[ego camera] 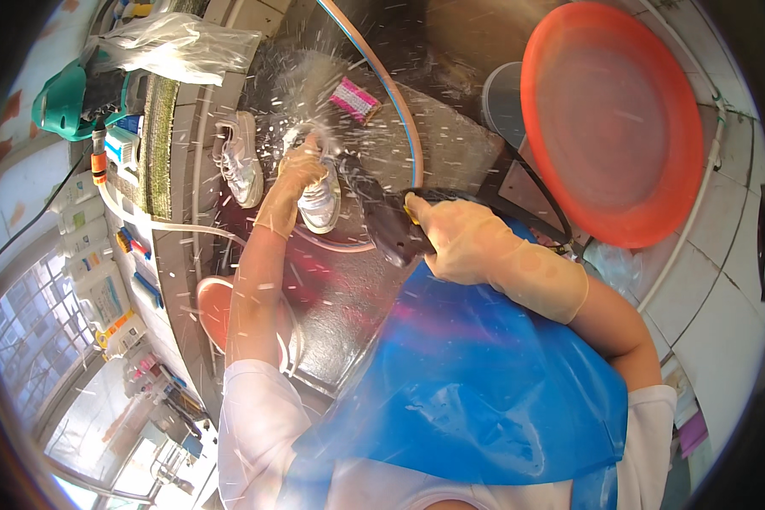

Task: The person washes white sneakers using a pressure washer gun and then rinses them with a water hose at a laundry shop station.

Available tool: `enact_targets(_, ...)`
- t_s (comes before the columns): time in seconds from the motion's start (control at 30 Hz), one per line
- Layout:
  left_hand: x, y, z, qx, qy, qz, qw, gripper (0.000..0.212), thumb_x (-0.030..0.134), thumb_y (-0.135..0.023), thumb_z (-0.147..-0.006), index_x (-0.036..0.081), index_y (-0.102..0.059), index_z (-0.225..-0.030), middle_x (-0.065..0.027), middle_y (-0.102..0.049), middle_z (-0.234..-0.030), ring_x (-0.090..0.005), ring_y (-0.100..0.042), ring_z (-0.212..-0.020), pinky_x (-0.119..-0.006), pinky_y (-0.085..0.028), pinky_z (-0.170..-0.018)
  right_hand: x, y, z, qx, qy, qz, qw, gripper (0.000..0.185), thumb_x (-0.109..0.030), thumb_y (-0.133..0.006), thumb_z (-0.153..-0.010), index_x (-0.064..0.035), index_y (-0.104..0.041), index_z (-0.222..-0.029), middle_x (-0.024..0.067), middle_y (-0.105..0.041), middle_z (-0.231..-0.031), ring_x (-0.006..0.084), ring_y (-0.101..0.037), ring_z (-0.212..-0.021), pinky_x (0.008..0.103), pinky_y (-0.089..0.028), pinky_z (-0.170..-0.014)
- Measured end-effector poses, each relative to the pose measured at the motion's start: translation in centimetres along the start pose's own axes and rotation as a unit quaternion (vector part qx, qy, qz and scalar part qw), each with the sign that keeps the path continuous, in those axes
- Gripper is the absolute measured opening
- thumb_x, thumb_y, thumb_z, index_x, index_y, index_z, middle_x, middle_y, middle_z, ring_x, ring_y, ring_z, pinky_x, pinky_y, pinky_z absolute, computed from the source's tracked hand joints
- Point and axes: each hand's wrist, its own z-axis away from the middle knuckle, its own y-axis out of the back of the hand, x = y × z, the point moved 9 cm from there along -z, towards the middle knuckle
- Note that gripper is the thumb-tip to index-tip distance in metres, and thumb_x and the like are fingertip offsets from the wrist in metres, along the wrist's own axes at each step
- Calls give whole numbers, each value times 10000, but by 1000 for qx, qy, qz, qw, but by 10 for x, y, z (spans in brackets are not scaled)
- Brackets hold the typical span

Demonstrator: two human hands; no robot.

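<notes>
My right hand (462, 239), in a pale rubber glove, grips the handle of a black pressure-washer spray gun (382, 217). Its front end points at a wet white lace-up sneaker (319, 201), where water splashes up hard. My left hand (303, 166), gloved too, holds this sneaker around its opening, with the fingers partly lost in the spray. The toe of the shoe faces me. Just left of it a second white sneaker (239, 159) rests on the wet floor, apart from both hands.
A pink-and-white scrubbing sponge (355, 100) lies beyond the shoes, beside a curving hose (395, 95). At right stands a large orange-red basin (612, 127). A green pressure washer (67, 105), brushes (132, 243) and bottles (105, 299) line the ledge at left. My blue apron (472, 382) hangs close below.
</notes>
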Motion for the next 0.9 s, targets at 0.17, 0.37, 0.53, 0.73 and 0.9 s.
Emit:
enact_targets(0.17, 13, 14, 15, 5, -15, 37, 999, 772, 107, -688, -694, 195, -430, -1417, -123, -699, -1178, -365, -634, -1134, -412, -491, -945, 3, -6, 1, -6, 2, 5, 1000, 447, -94, -610, -794, 41, -468, -1195, 211, -680, -946, 400, -656, -923, 470, -524, -788)
enact_targets(0.37, 13, 22, 26, 9, -9, 77, 997, 778, 107, -708, -702, 192, -427, -1423, -113, -709, -1171, -343, -628, -1151, -388, -476, -955, 3, -16, 2, -25, -5, -8, 1000, 444, -94, -614, -797, 24, -476, -1203, 209, -683, -945, 396, -660, -940, 464, -523, -799)
enact_targets(0.53, 10, 18, 23, -14, -16, 79, 997, 780, 103, -711, -708, 204, -426, -1427, -124, -695, -1198, -348, -626, -1146, -390, -473, -953, -1, -7, -4, -5, 3, -3, 1000, 494, -121, -623, -802, 13, -455, -1246, 204, -669, -910, 414, -645, -904, 488, -509, -771)
enact_targets(0.73, -14, 1, 7, -26, -19, 130, 991, 808, 139, -734, -698, 189, -415, -1439, -131, -693, -1195, -349, -621, -1147, -385, -472, -956, -3, -9, -5, 21, 23, 4, 999, 415, -101, -624, -807, 14, -477, -1178, 216, -676, -931, 411, -652, -921, 486, -517, -785)
enact_targets(0.9, -8, 12, 14, 8, -31, 98, 995, 811, 189, -754, -700, 175, -422, -1439, -146, -683, -1207, -355, -626, -1128, -393, -474, -956, 3, -23, 2, -75, -31, -5, 997, 666, -144, -634, -802, 6, -383, -1401, 234, -659, -1010, 411, -630, -989, 481, -503, -838)
